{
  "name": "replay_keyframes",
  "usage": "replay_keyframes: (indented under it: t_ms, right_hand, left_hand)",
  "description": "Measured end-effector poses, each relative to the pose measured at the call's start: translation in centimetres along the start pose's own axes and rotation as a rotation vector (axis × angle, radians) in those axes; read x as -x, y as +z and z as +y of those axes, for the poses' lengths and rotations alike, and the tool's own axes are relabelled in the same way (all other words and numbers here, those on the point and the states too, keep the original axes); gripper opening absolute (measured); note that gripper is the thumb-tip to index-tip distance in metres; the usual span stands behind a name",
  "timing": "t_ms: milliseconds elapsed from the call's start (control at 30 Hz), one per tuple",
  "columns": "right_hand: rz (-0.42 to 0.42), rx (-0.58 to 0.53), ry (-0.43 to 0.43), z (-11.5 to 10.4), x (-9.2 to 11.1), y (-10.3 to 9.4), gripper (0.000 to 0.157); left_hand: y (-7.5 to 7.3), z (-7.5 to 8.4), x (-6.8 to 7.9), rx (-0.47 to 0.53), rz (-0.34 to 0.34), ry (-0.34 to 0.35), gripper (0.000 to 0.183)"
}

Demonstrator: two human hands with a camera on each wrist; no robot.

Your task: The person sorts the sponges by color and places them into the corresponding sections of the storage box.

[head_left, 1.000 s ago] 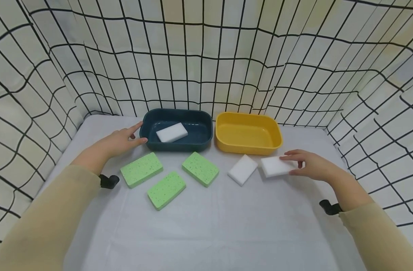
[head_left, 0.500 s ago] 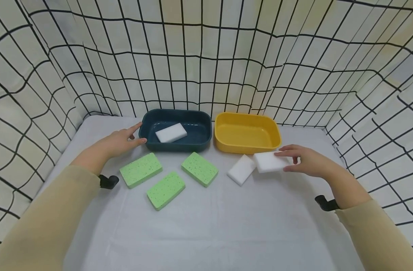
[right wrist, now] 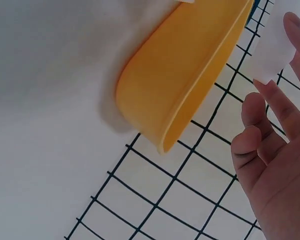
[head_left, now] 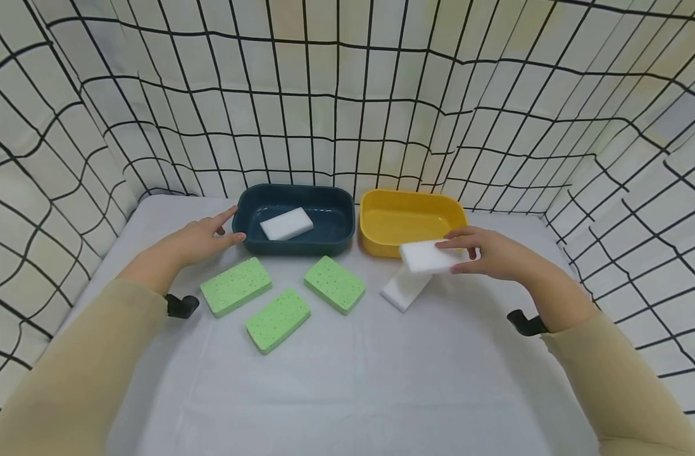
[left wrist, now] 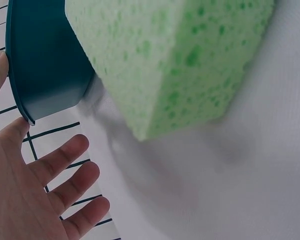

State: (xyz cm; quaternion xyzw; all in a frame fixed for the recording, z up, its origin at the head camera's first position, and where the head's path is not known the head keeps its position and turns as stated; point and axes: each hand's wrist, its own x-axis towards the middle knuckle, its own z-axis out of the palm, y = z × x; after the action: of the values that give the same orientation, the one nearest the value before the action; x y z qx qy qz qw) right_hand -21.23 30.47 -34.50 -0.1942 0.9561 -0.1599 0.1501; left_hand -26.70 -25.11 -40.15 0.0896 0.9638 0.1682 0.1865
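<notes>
My right hand (head_left: 490, 253) pinches a white sponge (head_left: 427, 256) between thumb and fingers, raised near the front of the yellow basin (head_left: 413, 248). In the right wrist view that white sponge (right wrist: 272, 45) shows at the upper right. Partly covered by it, another white sponge (head_left: 403, 292) lies on the table. My left hand (head_left: 194, 244) touches the left end of the dark blue basin (head_left: 299, 247) with thumb and forefinger; its other fingers are spread in the left wrist view. One more white sponge (head_left: 287, 224) lies inside the blue basin.
Three speckled green sponges (head_left: 236, 286) (head_left: 278, 321) (head_left: 335, 284) lie on the white cloth (head_left: 347, 380) before the blue basin. A black wire grid (head_left: 336, 98) with white backing surrounds the table at the back and sides.
My right hand has carried the white sponge up and leftward, from the table to over the other white sponge and the yellow basin's front. My left hand stays at the blue basin.
</notes>
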Motion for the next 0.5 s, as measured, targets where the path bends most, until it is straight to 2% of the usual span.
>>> replay_keyframes:
  t_ms: [200,500]
  right_hand:
    - [-0.004,-0.006,-0.035,-2.4,-2.6,-0.5,0.050]
    - [0.019,0.014,-0.092,-6.2,-8.0,-0.3,0.054]
  left_hand:
    - [-0.2,0.2,0.3,0.001,-0.003,0.010,0.091]
    - [-0.2,0.2,0.3,-0.002,-0.005,0.013,0.092]
